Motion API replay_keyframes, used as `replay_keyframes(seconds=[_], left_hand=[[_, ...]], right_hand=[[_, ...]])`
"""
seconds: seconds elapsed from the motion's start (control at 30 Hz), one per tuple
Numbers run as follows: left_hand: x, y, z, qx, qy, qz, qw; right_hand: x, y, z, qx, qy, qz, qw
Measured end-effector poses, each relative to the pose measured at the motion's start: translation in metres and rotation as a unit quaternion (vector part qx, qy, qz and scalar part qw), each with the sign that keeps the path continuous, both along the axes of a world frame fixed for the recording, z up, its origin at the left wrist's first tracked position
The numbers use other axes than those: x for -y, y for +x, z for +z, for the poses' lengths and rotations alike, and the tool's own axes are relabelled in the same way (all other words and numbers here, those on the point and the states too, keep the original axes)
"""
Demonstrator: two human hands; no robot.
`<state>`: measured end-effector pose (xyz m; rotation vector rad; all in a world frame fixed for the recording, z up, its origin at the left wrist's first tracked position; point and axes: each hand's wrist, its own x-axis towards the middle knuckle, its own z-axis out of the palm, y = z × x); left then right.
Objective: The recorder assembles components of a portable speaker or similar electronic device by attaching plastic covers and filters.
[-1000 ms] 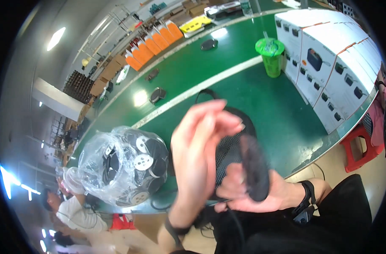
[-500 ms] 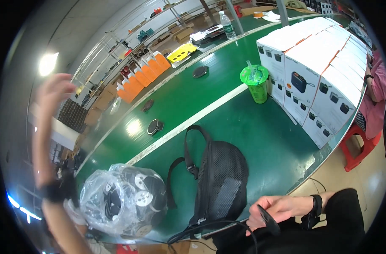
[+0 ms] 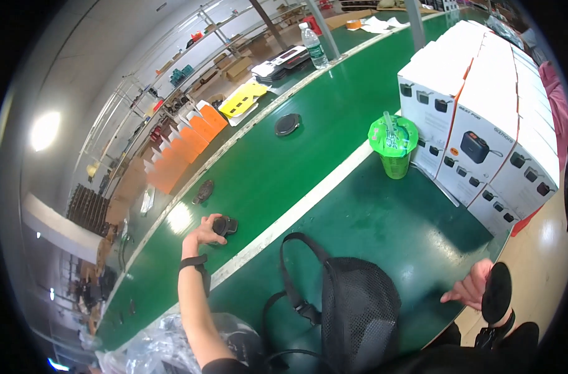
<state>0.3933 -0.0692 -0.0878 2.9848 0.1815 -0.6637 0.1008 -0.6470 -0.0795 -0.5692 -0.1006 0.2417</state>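
Head view: person is reaching the left hand (image 3: pixel 204 232) far out over the green counter (image 3: pixel 334 106), arm fully stretched. Fingers are curling loosely around a small dark round part (image 3: pixel 224 225) lying on the counter just past the white stripe (image 3: pixel 296 215); thumb and fingertips are touching it, but cannot tell if it is lifted or merely touched. A black band is sitting on that wrist.

Right hand (image 3: pixel 470 288) is resting at the near counter edge, fingers loosely bent, not closing on anything; a black oval object (image 3: pixel 496 292) is showing right against it, and whether the hand is gripping it is unclear.

Black mesh bag (image 3: pixel 359 305) with straps is lying on the counter between the two arms, near the person. Clear plastic bag (image 3: pixel 165 340) with dark parts is sitting beside the left elbow.

Further out: two more dark round parts (image 3: pixel 287 124) are lying apart on the counter, a green lidded cup (image 3: pixel 393 146) with straw is standing just beside a stack of white boxes (image 3: pixel 483 118). Orange bins (image 3: pixel 184 146) are lining the far side.
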Motion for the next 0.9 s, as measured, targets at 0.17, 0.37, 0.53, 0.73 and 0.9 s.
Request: replay_keyframes(seconds=[0.17, 0.37, 0.53, 0.73, 0.9], left_hand=[[0.016, -0.009, 0.004, 0.097, -0.147, 0.051, 0.983], [0.069, -0.040, 0.046, 0.124, -0.561, 0.125, 0.809], [0.181, -0.089, 0.109, 0.096, -0.787, -0.026, 0.609], [0.332, -0.213, 0.142, 0.012, -0.891, -0.042, 0.452], [0.430, -0.297, 0.115, -0.117, -0.900, 0.028, 0.420]], right_hand=[[-0.005, 0.017, -0.001, 0.049, 0.012, 0.003, 0.999], [-0.007, 0.022, 0.002, 0.061, 0.026, 0.039, 0.997], [-0.007, 0.032, 0.010, 0.059, 0.048, 0.093, 0.993], [0.006, 0.030, 0.046, 0.086, -0.040, -0.025, 0.995], [0.043, -0.004, 0.056, 0.119, 0.045, -0.166, 0.978]])
